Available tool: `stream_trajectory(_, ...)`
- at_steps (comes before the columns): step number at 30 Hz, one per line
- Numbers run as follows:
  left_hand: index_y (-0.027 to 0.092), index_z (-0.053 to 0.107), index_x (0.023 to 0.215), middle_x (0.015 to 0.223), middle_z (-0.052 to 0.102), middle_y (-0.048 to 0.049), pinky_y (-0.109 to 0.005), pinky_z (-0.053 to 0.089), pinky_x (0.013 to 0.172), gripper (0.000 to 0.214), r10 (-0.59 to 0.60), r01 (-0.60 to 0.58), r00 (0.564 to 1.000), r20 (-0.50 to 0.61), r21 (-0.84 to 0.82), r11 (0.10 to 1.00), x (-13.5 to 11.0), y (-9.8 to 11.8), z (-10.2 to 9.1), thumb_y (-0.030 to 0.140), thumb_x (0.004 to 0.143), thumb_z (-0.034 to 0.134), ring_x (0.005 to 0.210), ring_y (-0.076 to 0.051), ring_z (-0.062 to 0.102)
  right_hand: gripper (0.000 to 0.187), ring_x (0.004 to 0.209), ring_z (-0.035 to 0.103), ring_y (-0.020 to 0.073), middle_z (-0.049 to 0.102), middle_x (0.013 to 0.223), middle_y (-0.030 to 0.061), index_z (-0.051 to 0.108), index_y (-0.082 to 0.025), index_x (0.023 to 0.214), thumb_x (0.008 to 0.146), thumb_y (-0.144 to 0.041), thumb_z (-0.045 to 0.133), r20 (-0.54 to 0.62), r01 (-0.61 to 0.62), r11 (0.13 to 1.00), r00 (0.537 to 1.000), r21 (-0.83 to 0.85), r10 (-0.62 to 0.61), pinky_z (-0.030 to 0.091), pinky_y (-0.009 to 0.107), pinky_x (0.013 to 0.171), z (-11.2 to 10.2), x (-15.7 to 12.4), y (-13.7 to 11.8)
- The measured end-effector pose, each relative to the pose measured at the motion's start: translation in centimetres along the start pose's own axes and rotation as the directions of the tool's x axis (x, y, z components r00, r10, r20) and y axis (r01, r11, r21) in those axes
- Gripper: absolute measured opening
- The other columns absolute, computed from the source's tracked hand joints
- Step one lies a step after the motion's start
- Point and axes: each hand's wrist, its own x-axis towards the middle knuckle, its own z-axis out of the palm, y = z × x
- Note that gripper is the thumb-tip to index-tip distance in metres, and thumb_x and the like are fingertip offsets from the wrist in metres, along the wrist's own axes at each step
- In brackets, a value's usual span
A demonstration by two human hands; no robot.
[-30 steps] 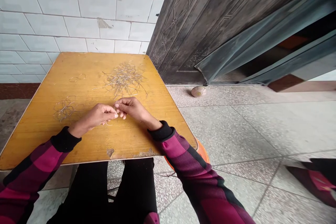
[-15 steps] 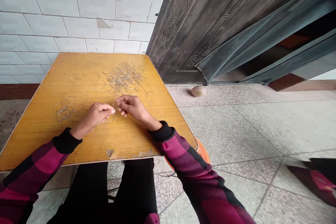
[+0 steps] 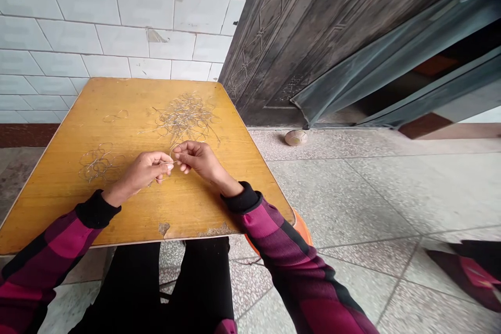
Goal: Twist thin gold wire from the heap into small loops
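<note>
Both of my hands meet above the middle of a yellow wooden table. My left hand is closed in a pinch on a thin piece of wire. Facing it, my right hand pinches the same wire, with a small gap between the two sets of fingertips. Beyond the hands lies a tangled pile of thin wire pieces. Left of my left hand is a smaller heap of looped wires. One twisted wire loop lies by itself farther back.
A white tiled wall stands behind the table, and a dark carved door at its right. A roundish stone-like object lies on the floor. Something orange shows under the table's right corner. A shoe is at far right.
My left hand has shifted very slightly, and the wire loop between my fingers looks narrower than before. My right hand stays almost in place.
</note>
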Motion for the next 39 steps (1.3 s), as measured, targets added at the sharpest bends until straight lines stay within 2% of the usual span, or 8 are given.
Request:
stream_trajectory(5, 0.014, 0.065, 0.081, 0.065, 0.059, 0.0016, -0.019, 0.044, 0.051, 0.016, 0.154, -0.139, 0.984, -0.092, 0.150, 0.979, 0.1, -0.5, -0.3, 0.030, 0.079, 0.062, 0.054, -0.007, 0.050, 0.035, 0.046, 0.057, 0.0062, 0.062, 0.061, -0.0048, 0.058, -0.015, 0.089, 0.069, -0.036, 0.077, -0.018, -0.017, 1.000, 1.000, 0.000, 0.017, 0.047, 0.016, 0.042, -0.2, 0.1, 0.1)
stream_trajectory(14, 0.014, 0.068, 0.081, 0.062, 0.064, -0.0006, -0.021, 0.045, 0.052, 0.014, 0.259, -0.201, 0.957, -0.133, 0.343, 0.918, 0.1, -0.7, -0.3, 0.026, 0.082, 0.060, 0.054, -0.010, 0.056, 0.036, 0.046, 0.057, 0.0063, 0.061, 0.060, -0.0056, 0.056, -0.015, 0.093, 0.072, -0.037, 0.075, -0.033, -0.006, 1.000, 0.999, 0.015, 0.006, 0.047, 0.016, 0.042, -0.2, -0.1, -0.2)
stream_trajectory(19, 0.015, 0.068, 0.096, 0.085, 0.071, -0.0072, -0.027, 0.049, 0.069, 0.015, 0.665, -0.427, 0.747, 0.001, 0.767, 0.478, -0.3, -1.3, -0.6, 0.017, 0.089, 0.055, 0.074, -0.015, 0.063, 0.040, 0.046, 0.057, 0.0064, 0.061, 0.059, -0.0063, 0.054, -0.016, 0.095, 0.071, -0.038, 0.076, -0.022, -0.008, 1.000, 1.000, 0.013, 0.008, 0.047, 0.016, 0.042, -0.2, 0.0, -0.1)
stream_trajectory(23, 0.017, 0.066, 0.104, 0.090, 0.070, -0.0058, -0.026, 0.047, 0.067, 0.024, 0.732, -0.504, 0.647, 0.213, 0.840, 0.200, -0.6, -0.9, -1.0, 0.010, 0.091, 0.047, 0.078, -0.014, 0.063, 0.039, 0.046, 0.057, 0.0067, 0.060, 0.059, -0.0062, 0.054, -0.016, 0.095, 0.071, -0.038, 0.076, -0.019, -0.014, 1.000, 1.000, -0.006, 0.014, 0.047, 0.017, 0.042, -0.3, 0.1, 0.0)
stream_trajectory(29, 0.016, 0.067, 0.088, 0.069, 0.061, -0.0018, -0.027, 0.036, 0.054, 0.024, 0.668, -0.459, 0.653, 0.356, 0.888, -0.025, -0.6, -0.1, -1.3, 0.010, 0.092, 0.044, 0.062, -0.013, 0.053, 0.040, 0.045, 0.056, 0.0066, 0.059, 0.058, -0.0066, 0.053, -0.016, 0.096, 0.072, -0.039, 0.074, -0.012, -0.011, 0.999, 1.000, -0.049, 0.011, 0.047, 0.017, 0.042, -0.1, 0.0, 0.1)
stream_trajectory(35, 0.015, 0.062, 0.072, 0.066, 0.055, -0.0018, -0.028, 0.033, 0.054, 0.028, 0.602, -0.429, 0.721, 0.343, 0.903, 0.000, -0.7, 0.3, -1.1, 0.004, 0.089, 0.043, 0.061, -0.014, 0.047, 0.038, 0.047, 0.056, 0.0081, 0.059, 0.062, -0.0063, 0.048, -0.016, 0.113, 0.082, -0.032, 0.063, -0.014, 0.069, 0.974, 0.997, -0.214, -0.074, 0.048, 0.020, 0.047, 0.2, -0.2, 0.8)
stream_trajectory(37, 0.015, 0.060, 0.069, 0.066, 0.055, -0.0020, -0.028, 0.031, 0.053, 0.028, 0.605, -0.409, 0.724, 0.333, 0.912, -0.012, -0.7, 0.3, -1.1, 0.002, 0.087, 0.043, 0.062, -0.014, 0.046, 0.039, 0.057, 0.060, 0.0113, 0.063, 0.071, -0.0017, 0.048, -0.015, 0.120, 0.085, -0.027, 0.059, -0.049, 0.167, 0.895, 0.978, -0.413, -0.205, 0.052, 0.025, 0.055, 0.3, -0.5, 0.8)
stream_trajectory(39, 0.015, 0.059, 0.068, 0.067, 0.055, -0.0025, -0.028, 0.031, 0.053, 0.028, 0.614, -0.388, 0.715, 0.336, 0.920, -0.052, -0.6, 0.3, -1.2, 0.001, 0.086, 0.043, 0.063, -0.015, 0.046, 0.036, 0.082, 0.065, 0.0174, 0.067, 0.093, 0.0078, 0.052, -0.016, 0.121, 0.087, -0.024, 0.058, -0.040, 0.287, 0.703, 0.912, -0.651, -0.409, 0.055, 0.032, 0.072, 0.5, -0.7, 0.5)
